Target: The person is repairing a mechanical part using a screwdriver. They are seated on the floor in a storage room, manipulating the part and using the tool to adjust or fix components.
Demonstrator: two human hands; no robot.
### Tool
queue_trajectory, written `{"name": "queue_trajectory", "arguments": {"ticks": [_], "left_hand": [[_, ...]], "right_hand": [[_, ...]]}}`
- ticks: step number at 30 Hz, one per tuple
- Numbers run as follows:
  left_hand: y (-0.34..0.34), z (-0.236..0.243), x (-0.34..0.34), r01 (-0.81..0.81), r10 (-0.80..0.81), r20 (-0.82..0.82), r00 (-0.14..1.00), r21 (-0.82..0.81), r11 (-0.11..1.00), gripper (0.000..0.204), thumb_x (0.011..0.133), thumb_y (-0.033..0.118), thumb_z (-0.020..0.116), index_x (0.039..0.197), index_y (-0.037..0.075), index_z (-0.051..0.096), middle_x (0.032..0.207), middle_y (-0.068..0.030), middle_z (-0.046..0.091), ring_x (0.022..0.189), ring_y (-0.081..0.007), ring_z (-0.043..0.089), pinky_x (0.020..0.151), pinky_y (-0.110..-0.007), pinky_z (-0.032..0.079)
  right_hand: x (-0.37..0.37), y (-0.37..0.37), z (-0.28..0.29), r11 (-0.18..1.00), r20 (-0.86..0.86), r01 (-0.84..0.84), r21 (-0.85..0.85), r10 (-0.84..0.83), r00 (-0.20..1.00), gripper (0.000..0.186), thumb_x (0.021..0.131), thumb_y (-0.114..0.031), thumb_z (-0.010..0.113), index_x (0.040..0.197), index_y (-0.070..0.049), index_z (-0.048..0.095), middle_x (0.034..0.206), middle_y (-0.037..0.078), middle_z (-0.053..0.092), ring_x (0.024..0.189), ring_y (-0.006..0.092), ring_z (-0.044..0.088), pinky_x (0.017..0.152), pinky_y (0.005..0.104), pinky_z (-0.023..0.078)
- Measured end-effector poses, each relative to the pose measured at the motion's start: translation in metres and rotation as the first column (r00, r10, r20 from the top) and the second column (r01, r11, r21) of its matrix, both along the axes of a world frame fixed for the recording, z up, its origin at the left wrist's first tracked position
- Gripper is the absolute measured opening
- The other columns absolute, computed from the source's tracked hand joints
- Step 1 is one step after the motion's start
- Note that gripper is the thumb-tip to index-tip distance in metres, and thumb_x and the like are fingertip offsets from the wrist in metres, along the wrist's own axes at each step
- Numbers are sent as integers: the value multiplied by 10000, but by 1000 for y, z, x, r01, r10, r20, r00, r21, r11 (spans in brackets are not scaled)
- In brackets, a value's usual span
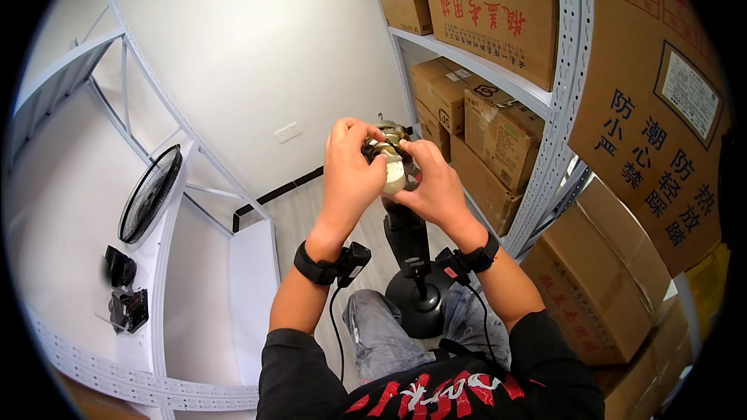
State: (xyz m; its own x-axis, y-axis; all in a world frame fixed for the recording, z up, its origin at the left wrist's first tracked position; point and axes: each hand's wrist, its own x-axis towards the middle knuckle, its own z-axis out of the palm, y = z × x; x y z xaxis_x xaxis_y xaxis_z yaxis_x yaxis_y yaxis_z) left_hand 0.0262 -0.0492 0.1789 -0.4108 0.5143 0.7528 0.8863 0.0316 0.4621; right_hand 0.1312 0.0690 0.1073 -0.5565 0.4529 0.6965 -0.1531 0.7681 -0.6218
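My left hand [350,167] is closed round the near-left side of a cream and metal motor unit [393,173] with dark wire at its top, fingertips pressed on it. My right hand [432,183] grips the same unit from the right, thumb and fingers closed on it. The unit sits at the top of a black upright stand [408,237] with a round black base [408,323], between my legs. Parts of the unit are hidden behind my fingers. Black devices with cables are strapped to both my wrists.
At left, a white metal shelf [159,280] holds a black fan grille [148,194] and dark plastic parts [124,303]. At right, metal shelving [564,70] and stacks of cardboard boxes [498,140] rise close to me. A white wall [272,54] is ahead.
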Motion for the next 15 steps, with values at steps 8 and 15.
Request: {"name": "queue_trajectory", "arguments": {"ticks": [8, 15], "left_hand": [[0, -20, -12, 91, -98, 98, 990, 81, 993, 413, 766, 87, 737, 1153, 86, 594, 1201, -63, 558, 1166, -242, 563, 984, -388, 447], [-8, -28, -9, 111, -123, 162, 979, 80, 991, 539, 808, 163, 777, 1297, 114, 555, 1339, -67, 544, 1283, -236, 523, 1019, -408, 437]], "right_hand": [[2, 0, 1, 1000, -21, 10, 22, -9, 1000, 708, 705, -296, 889, 1316, -111, 582, 1249, 104, 604, 894, 296, 694, 739, 401, 580], [1, 2, -1, 999, -10, 19, 26, -19, 1000, 714, 702, -286, 894, 1318, -114, 577, 1248, 96, 607, 931, 298, 688, 750, 395, 579]]}}
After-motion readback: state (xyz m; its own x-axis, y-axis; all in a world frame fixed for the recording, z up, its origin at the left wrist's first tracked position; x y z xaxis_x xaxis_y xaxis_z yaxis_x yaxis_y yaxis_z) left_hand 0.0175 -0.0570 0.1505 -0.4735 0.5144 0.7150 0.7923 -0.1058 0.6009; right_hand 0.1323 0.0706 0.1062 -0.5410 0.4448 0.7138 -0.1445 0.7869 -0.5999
